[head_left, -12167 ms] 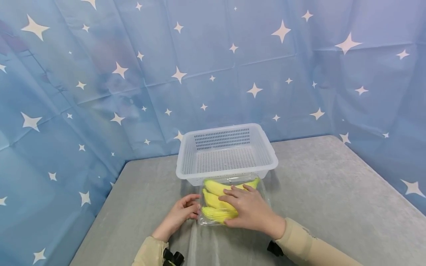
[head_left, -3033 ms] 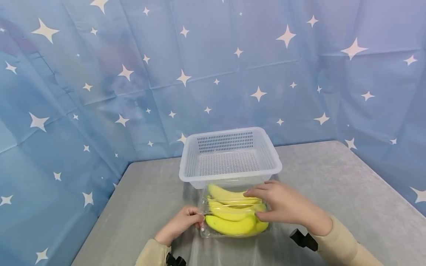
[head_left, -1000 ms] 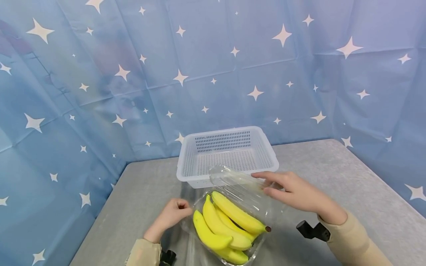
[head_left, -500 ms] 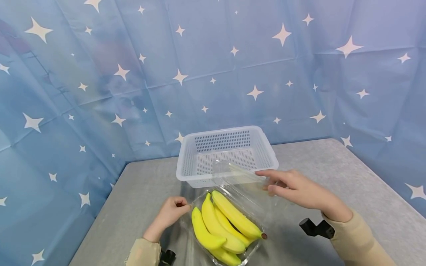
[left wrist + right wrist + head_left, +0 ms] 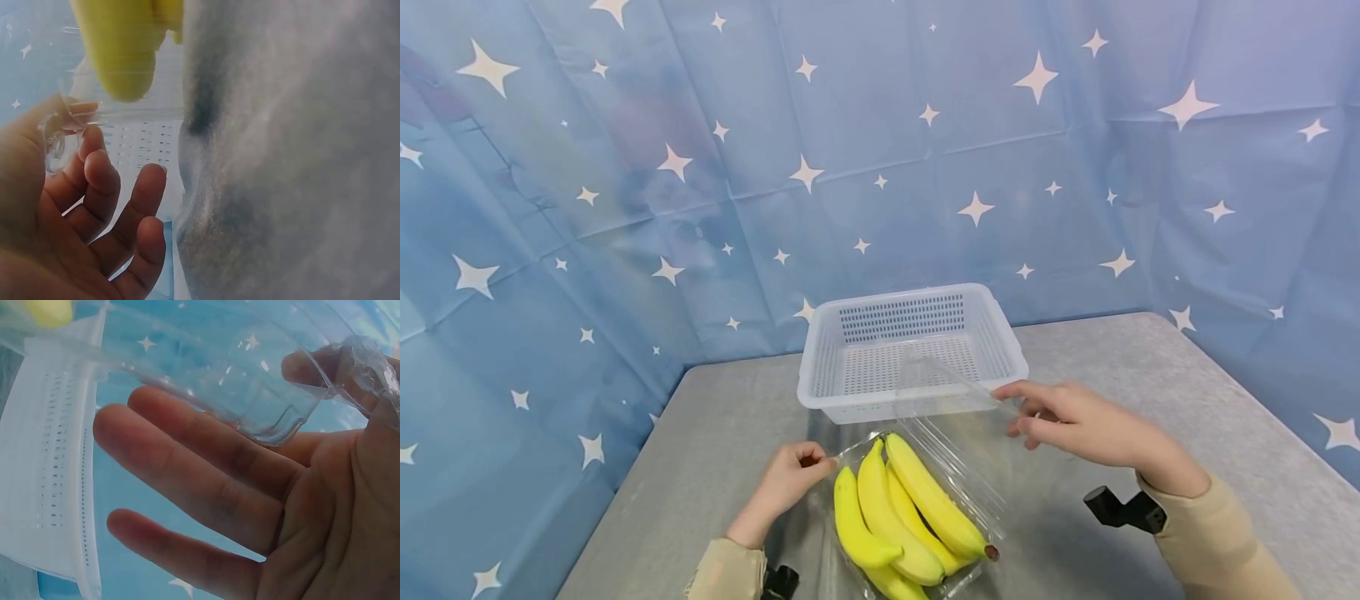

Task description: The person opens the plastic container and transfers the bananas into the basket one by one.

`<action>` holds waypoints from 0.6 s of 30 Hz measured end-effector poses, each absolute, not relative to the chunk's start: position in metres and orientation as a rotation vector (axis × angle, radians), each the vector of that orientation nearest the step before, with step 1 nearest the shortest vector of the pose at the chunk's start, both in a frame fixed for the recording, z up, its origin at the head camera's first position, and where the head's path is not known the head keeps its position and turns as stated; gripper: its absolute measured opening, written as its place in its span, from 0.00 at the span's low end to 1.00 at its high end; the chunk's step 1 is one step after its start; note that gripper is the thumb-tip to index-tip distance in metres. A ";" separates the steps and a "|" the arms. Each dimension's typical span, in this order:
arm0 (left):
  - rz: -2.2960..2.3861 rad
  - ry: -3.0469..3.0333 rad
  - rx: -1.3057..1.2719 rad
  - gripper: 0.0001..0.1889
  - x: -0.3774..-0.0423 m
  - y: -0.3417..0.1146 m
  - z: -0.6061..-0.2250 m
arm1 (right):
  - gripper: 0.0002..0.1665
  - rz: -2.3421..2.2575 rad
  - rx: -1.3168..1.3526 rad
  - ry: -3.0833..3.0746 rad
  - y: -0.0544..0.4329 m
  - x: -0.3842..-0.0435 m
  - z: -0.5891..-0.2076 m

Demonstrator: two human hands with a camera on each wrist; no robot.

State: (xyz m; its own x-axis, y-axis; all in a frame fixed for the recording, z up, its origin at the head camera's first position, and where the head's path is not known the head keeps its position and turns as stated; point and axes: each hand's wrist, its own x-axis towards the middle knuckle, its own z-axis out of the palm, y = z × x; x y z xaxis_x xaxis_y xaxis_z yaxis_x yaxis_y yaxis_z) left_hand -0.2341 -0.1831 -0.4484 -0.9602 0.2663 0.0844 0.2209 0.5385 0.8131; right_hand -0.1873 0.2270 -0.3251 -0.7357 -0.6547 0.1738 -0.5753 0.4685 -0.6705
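Several yellow bananas [image 5: 917, 500] lie in a clear plastic clamshell box, turned at an angle near the table's front. Its transparent lid [image 5: 943, 392] stands raised, overlapping the basket's front in the head view. My left hand [image 5: 786, 479] pinches the box's left corner between thumb and index finger; in the left wrist view, the other fingers of that hand [image 5: 119, 212] are loosely bent. At the lid's right side, my right hand [image 5: 1075, 421] holds the lid's edge with thumb and index finger. Its remaining fingers [image 5: 187, 469] stretch out beneath the plastic in the right wrist view.
Behind the box, a white perforated basket [image 5: 850, 407] stands on the grey table [image 5: 730, 408]. A blue curtain [image 5: 880, 108] with white stars hangs behind and along the sides. Black wrist cameras [image 5: 1123, 510] sit on both forearms.
The lid, lying over the bananas 3 seconds ago, is now lifted open. The box has turned. Over the last second, my right hand has drifted right with the lid.
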 end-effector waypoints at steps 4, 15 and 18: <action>1.392 2.663 0.476 0.10 -0.235 -0.188 -0.444 | 0.20 -1.112 -1.037 2.623 0.230 -0.188 -0.325; 1.170 2.380 0.364 0.22 -0.234 -0.213 -0.426 | 0.22 -1.062 -0.969 2.666 0.240 -0.193 -0.324; 1.166 2.299 0.350 0.21 -0.233 -0.214 -0.426 | 0.25 -1.048 -0.949 2.696 0.241 -0.194 -0.324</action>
